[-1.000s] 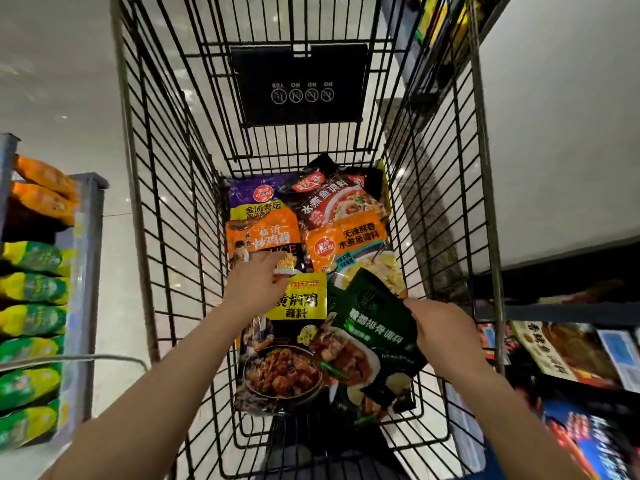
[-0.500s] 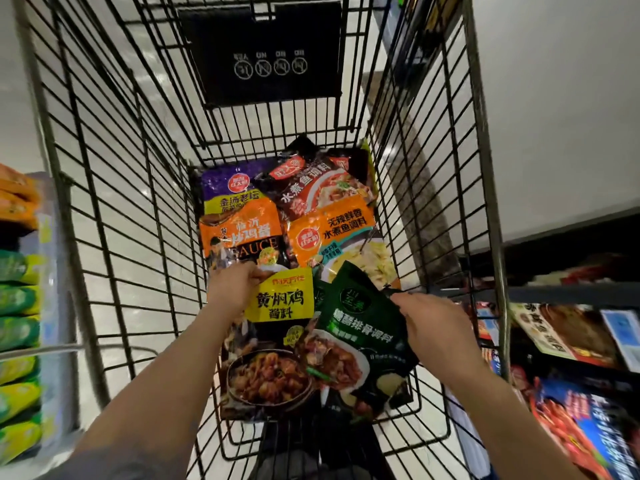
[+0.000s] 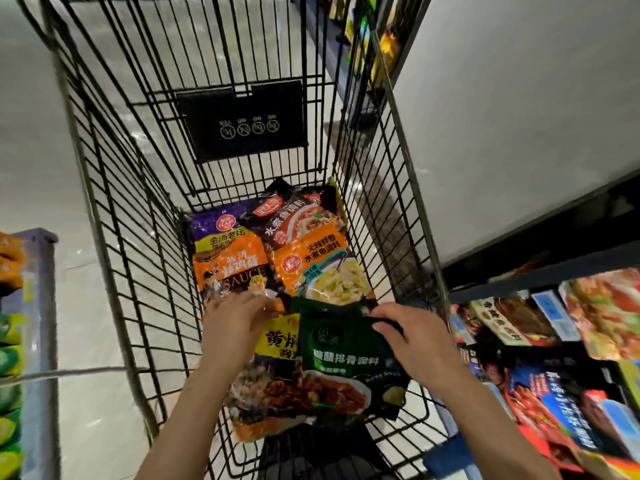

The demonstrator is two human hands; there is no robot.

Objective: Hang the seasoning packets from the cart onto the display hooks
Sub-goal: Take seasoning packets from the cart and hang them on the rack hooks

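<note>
Glossy foil packets lie in overlapping layers on the floor of the black wire cart (image 3: 104,188), and that overlap is the main hazard. The right hand (image 3: 414,344) pinches the upper right corner of the dark green seasoning packet (image 3: 341,362), thumb and fingers curled over its edge. The left hand (image 3: 233,327) rests on the top edge of the yellow-labelled packet (image 3: 278,341), fingers bent over it; whether they grip it or only press on it cannot be determined.

Probable faults from this state:
- A corner pinch on slick film may slip when the green packet is lifted, dropping it back into the cart.
- The green packet overlaps the yellow-labelled one; lifting either may drag its neighbour or disturb the orange SAUCE packet (image 3: 230,268) just beyond the left fingers.
- A packet corner may catch in the wire mesh of the cart wall.
- The hang hole is not visible under the right fingers, so the packet may need regripping before it is hung.

Both forearms enter from the bottom of the view, reaching forward and down into the cart, palms downward. Display hooks are not identifiable; blurred packaged goods on the shelf (image 3: 540,275) stand to the right.
</note>
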